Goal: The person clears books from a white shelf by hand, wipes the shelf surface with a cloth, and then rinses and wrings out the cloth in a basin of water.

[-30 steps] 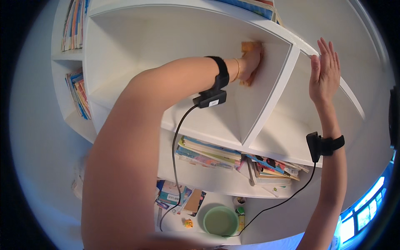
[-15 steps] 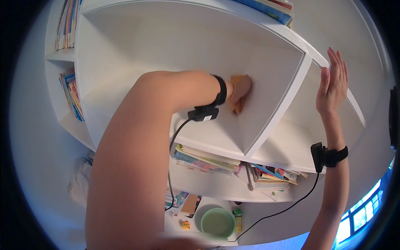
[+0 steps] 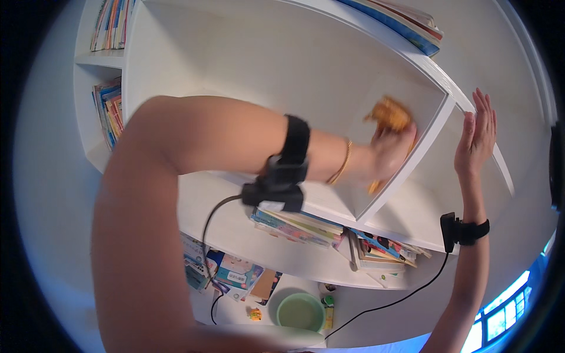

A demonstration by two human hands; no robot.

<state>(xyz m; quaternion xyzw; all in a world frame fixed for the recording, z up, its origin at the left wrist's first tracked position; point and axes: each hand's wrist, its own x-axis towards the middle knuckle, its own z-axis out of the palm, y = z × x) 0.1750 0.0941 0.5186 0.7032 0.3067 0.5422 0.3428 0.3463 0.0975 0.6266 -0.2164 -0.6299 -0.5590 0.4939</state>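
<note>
My left hand [image 3: 393, 154], blurred by motion, presses an orange-brown cloth [image 3: 391, 113] against the inner face of a white upright divider [image 3: 432, 109], near the divider's front edge. Cloth sticks out above and below the fingers. A thin gold-coloured bracelet [image 3: 343, 162] circles this wrist, and a black strap with a small box [image 3: 281, 176] sits higher on the forearm. Farther right, my right hand [image 3: 478, 138] lies flat with fingers stretched against the curved front edge of the white bookcase [image 3: 500, 156]. It holds nothing. A similar black device [image 3: 462, 230] is strapped to that forearm.
Books [image 3: 391, 26] lie on top of the bookcase. Lower shelves hold stacked books [image 3: 297, 226] and papers [image 3: 382, 253]. A pale green basin [image 3: 301, 295] stands below, beside a small orange item [image 3: 255, 314]. Black cables [image 3: 406, 294] trail from both forearm devices.
My left hand has moved with the cloth rightward and toward me, from deep in the compartment to the divider's front edge. My right hand stays on the bookcase edge; the view has shifted slightly.
</note>
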